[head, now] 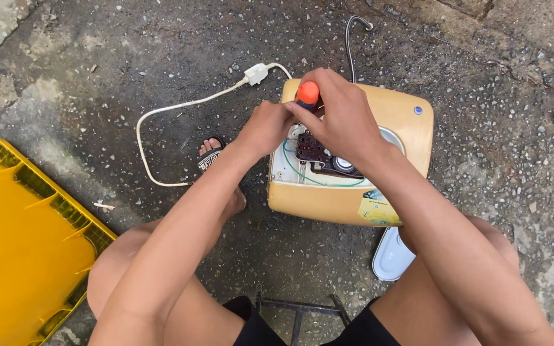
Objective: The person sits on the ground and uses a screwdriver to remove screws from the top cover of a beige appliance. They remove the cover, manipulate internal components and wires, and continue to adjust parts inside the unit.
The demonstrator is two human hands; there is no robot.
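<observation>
Bare knees and two forearms fill the lower part of the view, both arms reaching forward and converging over a cream-yellow, rounded plastic appliance casing (354,192) that lies on the dark, gravelly concrete ground (495,128). The right hand (344,118) arches over the casing's open compartment, fingers curled tight around a screwdriver with an orange handle (307,94), held upright with its shaft hidden behind the hand. The left hand (265,126) comes in from the side, wrist bent, fingertips pinched close at the screwdriver's lower part; what they grip cannot be told. Beneath the hands sit a dark brown component block (312,150) and thin green wires (302,174). A white power cord (161,115) loops off to the left. A yellow plastic crate (27,256) lies at the far left, and a pale blue-white oval cover (391,256) rests beside the right knee.
</observation>
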